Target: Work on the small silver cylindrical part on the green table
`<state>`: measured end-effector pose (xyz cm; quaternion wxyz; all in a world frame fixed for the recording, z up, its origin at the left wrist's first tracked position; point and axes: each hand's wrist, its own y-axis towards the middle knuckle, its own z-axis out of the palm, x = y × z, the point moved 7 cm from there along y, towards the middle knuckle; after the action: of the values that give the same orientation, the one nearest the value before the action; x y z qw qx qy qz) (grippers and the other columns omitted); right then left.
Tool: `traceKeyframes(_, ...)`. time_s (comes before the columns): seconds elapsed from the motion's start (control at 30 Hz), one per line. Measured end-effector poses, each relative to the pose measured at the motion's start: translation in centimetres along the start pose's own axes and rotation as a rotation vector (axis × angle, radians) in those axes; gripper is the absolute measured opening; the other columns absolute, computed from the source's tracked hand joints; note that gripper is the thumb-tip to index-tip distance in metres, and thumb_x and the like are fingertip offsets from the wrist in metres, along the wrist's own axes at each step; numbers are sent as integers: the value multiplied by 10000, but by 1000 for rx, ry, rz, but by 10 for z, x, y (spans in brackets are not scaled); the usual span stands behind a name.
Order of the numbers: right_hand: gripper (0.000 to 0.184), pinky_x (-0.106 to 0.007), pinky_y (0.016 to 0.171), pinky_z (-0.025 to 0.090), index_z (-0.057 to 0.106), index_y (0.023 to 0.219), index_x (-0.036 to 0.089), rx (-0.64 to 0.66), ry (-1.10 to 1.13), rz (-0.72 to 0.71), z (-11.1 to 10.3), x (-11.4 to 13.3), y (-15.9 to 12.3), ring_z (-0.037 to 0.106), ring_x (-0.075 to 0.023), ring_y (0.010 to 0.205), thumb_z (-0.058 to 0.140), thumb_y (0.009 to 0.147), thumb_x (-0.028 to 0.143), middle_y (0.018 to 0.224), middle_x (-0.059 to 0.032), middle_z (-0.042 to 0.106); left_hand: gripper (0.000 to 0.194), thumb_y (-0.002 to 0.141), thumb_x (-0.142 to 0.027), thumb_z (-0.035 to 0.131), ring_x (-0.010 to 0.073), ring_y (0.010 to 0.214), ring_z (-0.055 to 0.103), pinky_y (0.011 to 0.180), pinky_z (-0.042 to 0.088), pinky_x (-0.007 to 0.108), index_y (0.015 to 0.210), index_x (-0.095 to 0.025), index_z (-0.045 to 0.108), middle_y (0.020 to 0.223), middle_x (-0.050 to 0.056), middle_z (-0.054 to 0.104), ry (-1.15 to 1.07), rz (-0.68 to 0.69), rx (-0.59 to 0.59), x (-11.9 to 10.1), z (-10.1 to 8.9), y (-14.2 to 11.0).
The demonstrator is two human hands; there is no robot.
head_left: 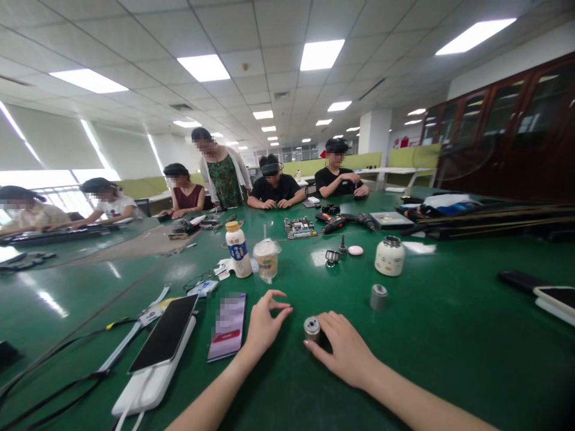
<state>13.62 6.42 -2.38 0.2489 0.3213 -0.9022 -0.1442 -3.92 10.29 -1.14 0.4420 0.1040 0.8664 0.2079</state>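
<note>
In the head view, a silver metal cylinder (311, 331) is being grasped by the right hand (348, 347): its lower front is being touched by the thumb, its right side by the other fingers, and its holed top is being left exposed. The cylinder is being kept upright, apparently on the green worktop (431, 365). Nothing is being held by the left hand (263, 320), whose fingers are being held parted, a gap showing between thumb and forefinger, near the cylinder's left side but apart from it. A second metal cylinder (378, 299) is being left upright beyond the right hand, near a cream-coloured jar (390, 258). Beside the left wrist, a lit smartphone (228, 332) is being supported by the worktop; beyond that hand, a lidded plastic cup (266, 261) is being flanked by a milk bottle (238, 251).
</note>
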Motion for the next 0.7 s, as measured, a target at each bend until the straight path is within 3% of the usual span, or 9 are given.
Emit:
traceKeyframes(0.17, 215, -415, 842, 443, 600, 1032, 184, 8, 7, 19, 0, 0, 1, 571, -274, 926, 591, 911, 361, 1002, -82, 650, 277, 732, -197, 741, 271, 980, 695, 901, 473, 406, 995, -243, 668, 909, 30, 787, 26, -12, 46, 13, 7, -4)
traceKeyframes(0.3, 211, -425, 850, 445, 603, 1041, 191, 6, 24, 28, 1, 0, 2, 576, -278, 934, 603, 902, 350, 1014, -77, 653, 228, 733, -201, 744, 290, 934, 705, 889, 474, 432, 945, -234, 666, 808, 17, 790, 41, -31, 27, 9, 7, -3)
traceKeyframes(0.4, 211, -437, 861, 444, 604, 1054, 193, -5, 28, 25, 2, -2, 1, 582, -283, 948, 608, 898, 335, 1033, -81, 656, 159, 783, -207, 706, 247, 845, 735, 833, 513, 372, 924, -224, 634, 803, 9, 792, -20, -35, 13, -5, 5, 0)
traceKeyframes(0.5, 205, -445, 858, 446, 606, 1054, 193, -12, 30, 22, 4, -3, 0, 586, -284, 943, 614, 894, 321, 1027, -79, 659, 170, 783, -201, 723, 227, 845, 741, 846, 519, 342, 919, -205, 621, 828, 27, 790, -227, -12, 20, -30, 5, -1)
traceKeyframes(0.6, 190, -436, 842, 451, 603, 1048, 198, -14, 39, 2, 3, -2, 0, 583, -275, 935, 618, 891, 304, 1011, -67, 657, 227, 737, -158, 764, 219, 822, 746, 837, 529, 317, 919, -191, 633, 801, 28, 786, -339, 9, 128, -54, 12, -7)
traceKeyframes(0.7, 147, -422, 822, 458, 608, 1006, 194, -13, 26, -7, 2, 0, 0, 579, -270, 924, 617, 891, 285, 991, -67, 654, 234, 699, -130, 789, 216, 767, 750, 766, 547, 287, 878, -177, 645, 763, 26, 773, -369, -2, 213, -63, 19, -14)
